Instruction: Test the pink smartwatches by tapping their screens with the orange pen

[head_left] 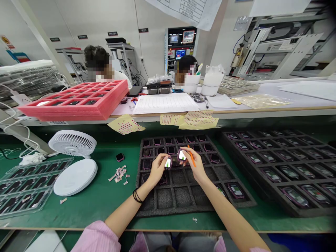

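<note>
Over a black foam tray (183, 201), my left hand (158, 169) grips a small square smartwatch body (168, 162) whose screen glows white and green. Close by on the right, my right hand (194, 163) is closed on a second lit watch (181, 155). An orange stick-like tool (192, 156) also lies in that hand, pointing up past the fingers. Dark-screened watches (171, 150) fill the tray's far rows, while several nearer pockets are bare foam. One lit watch (236, 190) rests in the tray's near right part.
A second foam tray of watches (270, 175) stands at right. Left are a white fan (73, 143), paper scraps (119, 173), a lone watch (120, 157) and clear plastic trays (28, 189). A shelf edge (236, 113) crosses behind, carrying a pink foam tray (78, 113). Two people sit beyond.
</note>
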Demonstrator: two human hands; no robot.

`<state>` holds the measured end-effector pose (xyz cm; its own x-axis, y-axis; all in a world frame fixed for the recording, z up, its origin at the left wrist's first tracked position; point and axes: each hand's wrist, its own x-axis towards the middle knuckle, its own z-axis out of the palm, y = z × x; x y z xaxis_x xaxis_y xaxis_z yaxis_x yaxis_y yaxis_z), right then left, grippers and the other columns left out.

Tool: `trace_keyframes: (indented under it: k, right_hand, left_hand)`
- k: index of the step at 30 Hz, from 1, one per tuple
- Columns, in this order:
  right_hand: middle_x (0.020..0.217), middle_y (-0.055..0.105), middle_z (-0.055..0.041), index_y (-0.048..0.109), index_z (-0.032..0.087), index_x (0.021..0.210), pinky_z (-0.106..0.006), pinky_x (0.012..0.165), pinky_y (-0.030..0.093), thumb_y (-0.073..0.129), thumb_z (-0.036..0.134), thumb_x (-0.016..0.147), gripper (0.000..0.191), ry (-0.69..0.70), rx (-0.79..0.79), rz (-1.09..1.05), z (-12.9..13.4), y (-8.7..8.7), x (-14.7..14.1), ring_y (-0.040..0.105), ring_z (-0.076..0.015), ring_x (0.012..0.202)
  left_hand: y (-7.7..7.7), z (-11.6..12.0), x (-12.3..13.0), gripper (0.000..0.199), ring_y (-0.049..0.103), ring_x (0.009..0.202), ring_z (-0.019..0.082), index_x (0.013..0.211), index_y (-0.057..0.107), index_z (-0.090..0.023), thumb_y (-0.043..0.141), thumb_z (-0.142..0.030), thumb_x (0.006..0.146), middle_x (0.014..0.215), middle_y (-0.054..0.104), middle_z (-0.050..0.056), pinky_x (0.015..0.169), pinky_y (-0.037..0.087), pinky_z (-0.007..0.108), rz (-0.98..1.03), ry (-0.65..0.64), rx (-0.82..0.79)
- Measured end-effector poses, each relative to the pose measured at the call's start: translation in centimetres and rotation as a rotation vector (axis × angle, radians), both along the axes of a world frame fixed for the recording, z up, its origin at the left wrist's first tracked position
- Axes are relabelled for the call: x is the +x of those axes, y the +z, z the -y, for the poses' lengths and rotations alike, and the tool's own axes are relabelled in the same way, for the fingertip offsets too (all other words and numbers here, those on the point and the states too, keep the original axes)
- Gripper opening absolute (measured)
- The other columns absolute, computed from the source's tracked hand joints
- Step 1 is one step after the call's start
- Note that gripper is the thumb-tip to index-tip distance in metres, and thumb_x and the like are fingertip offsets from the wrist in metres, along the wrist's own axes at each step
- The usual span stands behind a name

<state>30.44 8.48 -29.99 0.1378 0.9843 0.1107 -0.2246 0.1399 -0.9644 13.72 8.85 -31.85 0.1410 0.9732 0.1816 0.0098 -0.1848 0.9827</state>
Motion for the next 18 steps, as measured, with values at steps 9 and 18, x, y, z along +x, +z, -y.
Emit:
trace_keyframes:
  k: [9, 18]
  right_hand:
    - [0.066, 0.06, 0.0006, 0.067, 0.02, 0.092, -0.025, 0.042, 0.041, 0.069, 0.045, 0.075, 0.03, 0.02, -0.001, 0.013, 0.2, 0.3, 0.0, 0.056, -0.0125, 0.045]
    - [0.08, 0.062, -0.0008, 0.063, 0.022, 0.109, -0.023, 0.041, 0.044, 0.079, 0.038, 0.064, 0.05, 0.071, 0.032, 0.042, -0.3, -0.3, -0.1, 0.06, -0.0135, 0.056]
  left_hand:
    - [0.0, 0.0, 0.0, 0.034, 0.049, 0.06, 0.012, 0.093, 0.063, -0.017, 0.052, -0.048, 0.086, 0.077, 0.061, 0.002, 0.049, 0.036, 0.021, -0.023, -0.017, -0.006]
    - [-1.4, -0.5, 0.1, 0.037, 0.056, 0.078, 0.014, 0.119, 0.053, -0.02, 0.056, -0.035, 0.085, 0.106, 0.061, 0.007, 0.057, 0.043, 0.022, 0.024, -0.08, 0.003]
